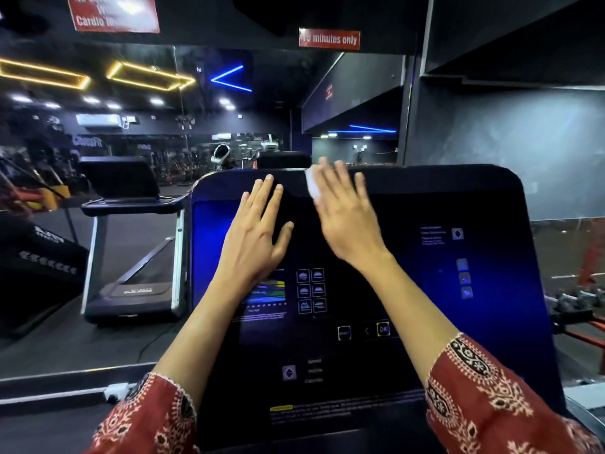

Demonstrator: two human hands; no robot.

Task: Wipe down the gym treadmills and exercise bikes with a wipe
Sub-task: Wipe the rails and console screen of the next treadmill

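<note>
A large dark treadmill console (425, 290) fills the middle of the view, with lit icons on its screen. My left hand (258, 227) lies flat on the upper left part of the screen, fingers straight and spread. My right hand (343, 208) presses a small white wipe (312, 185) against the top of the console with straight fingers. The wipe shows only at the hand's left edge; most of it is hidden under the palm. Both forearms reach up from red patterned sleeves.
A wall mirror (98, 126) ahead on the left reflects another treadmill (131, 240) and the gym room. A dark wall (523, 142) stands to the right. Dumbbells (576, 299) lie at the right edge. Red signs (329, 38) hang above.
</note>
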